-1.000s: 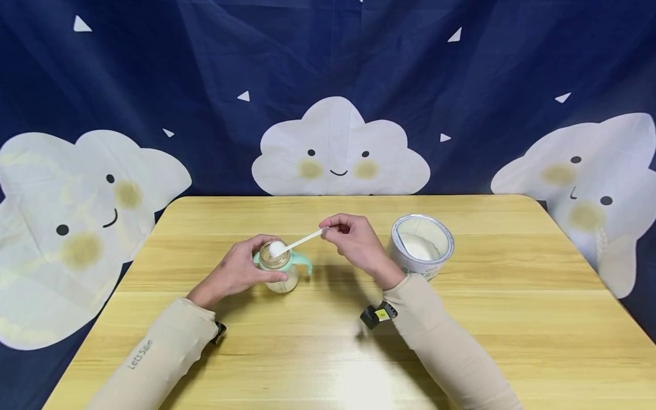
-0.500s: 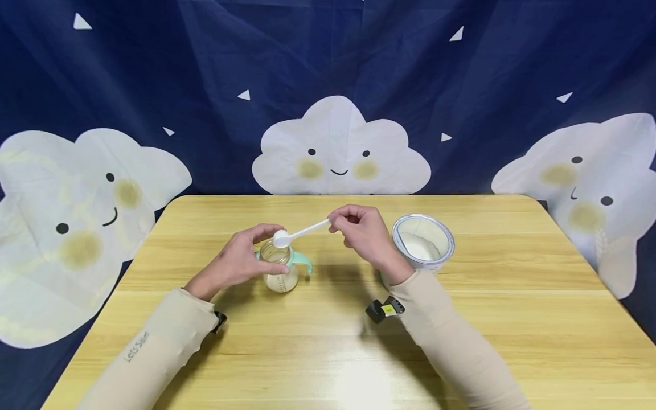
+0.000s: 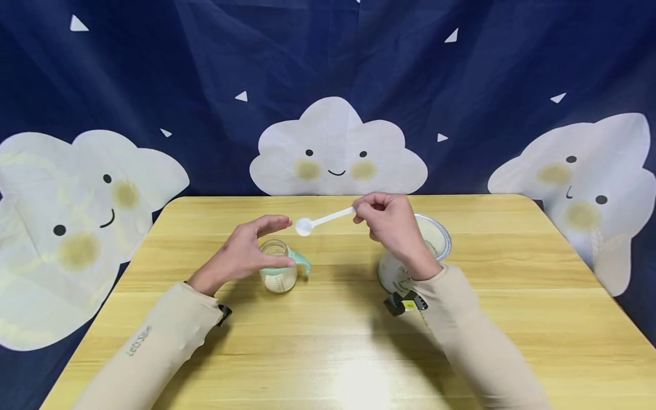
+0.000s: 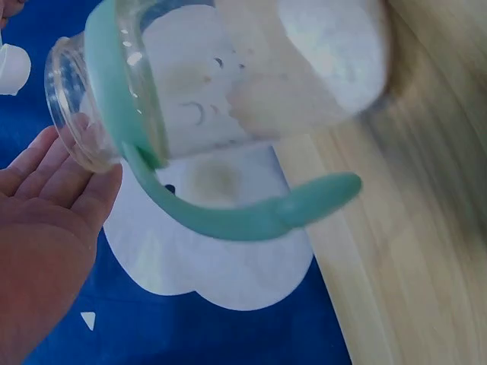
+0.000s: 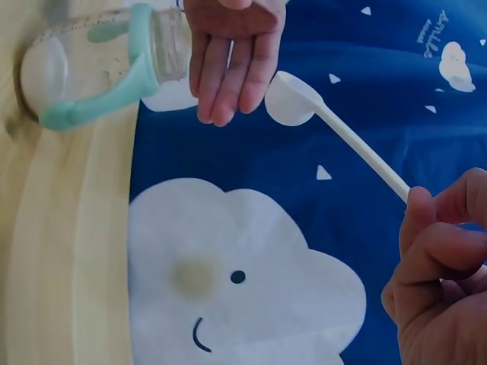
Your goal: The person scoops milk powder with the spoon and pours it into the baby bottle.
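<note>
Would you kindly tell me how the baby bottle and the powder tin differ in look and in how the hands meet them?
The baby bottle is clear glass with teal handles; the powder tin is opaque white and wider. The left hand rests against the bottle; the right hand, pinching a white scoop, hovers above the tin. Both stand upright, lidless, holding pale powder.

Layout on the table point(image 3: 512, 319)

I see the bottle point(image 3: 278, 272) left of the tin point(image 3: 439, 242), the scoop point(image 3: 323, 219) in the air between them (nearer the bottle), the backdrop point(image 3: 338, 85) behind.
</note>
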### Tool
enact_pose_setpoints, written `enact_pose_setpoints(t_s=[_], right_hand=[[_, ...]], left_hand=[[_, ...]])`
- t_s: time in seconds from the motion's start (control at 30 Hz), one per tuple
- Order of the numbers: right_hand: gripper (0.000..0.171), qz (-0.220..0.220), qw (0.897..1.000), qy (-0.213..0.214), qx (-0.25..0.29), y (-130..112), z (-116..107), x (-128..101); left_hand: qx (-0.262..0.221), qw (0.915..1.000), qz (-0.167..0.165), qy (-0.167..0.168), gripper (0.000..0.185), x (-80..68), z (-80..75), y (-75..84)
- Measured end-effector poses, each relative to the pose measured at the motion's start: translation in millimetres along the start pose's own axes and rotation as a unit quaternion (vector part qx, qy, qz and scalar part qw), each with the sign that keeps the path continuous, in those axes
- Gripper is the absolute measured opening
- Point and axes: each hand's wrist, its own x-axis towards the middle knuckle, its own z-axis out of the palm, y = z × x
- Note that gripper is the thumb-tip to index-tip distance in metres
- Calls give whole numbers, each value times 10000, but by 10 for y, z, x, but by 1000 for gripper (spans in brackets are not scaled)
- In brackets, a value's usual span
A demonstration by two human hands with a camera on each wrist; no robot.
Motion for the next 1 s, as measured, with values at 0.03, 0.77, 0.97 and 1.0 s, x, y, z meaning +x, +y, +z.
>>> enact_pose_setpoints(t_s=[0.03, 0.77, 0.97, 1.0], right_hand=[[18, 9, 10000, 14, -29, -6, -25, -9], [12, 223, 9983, 539, -95, 42, -648, -163], [15, 296, 9973, 630, 237, 91, -767, -193], [17, 292, 9971, 639, 299, 98, -786, -198]], left_hand=[[-33, 10000, 24, -9, 80, 3, 10, 13], [-209, 9991, 364, -99, 81, 201, 326, 287], [-442, 9981, 424, -112, 82, 254, 426, 339], [-477, 9979, 415, -114, 82, 262, 442, 348]])
